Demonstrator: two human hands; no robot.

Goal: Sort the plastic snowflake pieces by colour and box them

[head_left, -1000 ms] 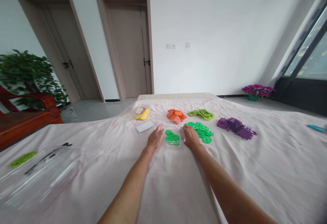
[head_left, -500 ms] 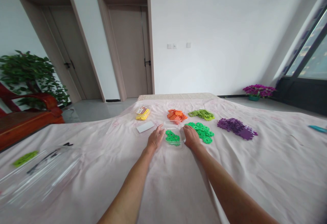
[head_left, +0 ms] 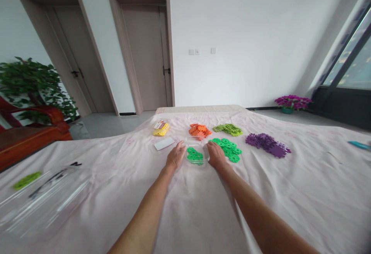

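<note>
A small clear plastic box (head_left: 205, 159) stands on the cloth with several bright green flower-shaped plastic pieces (head_left: 194, 155) inside. My left hand (head_left: 176, 155) grips its left side, the fingers pointing forward along the wall. At the opposite side my right hand (head_left: 216, 153) is closed against the box, its fingers partly hidden. Just beyond the right hand lies a pile of the same green pieces (head_left: 231, 150). A flat clear lid with a white label (head_left: 164, 144) rests to the left of my left hand.
Orange pieces (head_left: 199, 130), yellow-green pieces (head_left: 228, 129) and purple pieces (head_left: 268, 145) lie in piles. A labelled box of yellow pieces (head_left: 161, 128) sits farther back. Large clear plastic containers (head_left: 49, 203) are at the left, near light green pieces (head_left: 27, 180). A blue object (head_left: 359, 145) lies far right.
</note>
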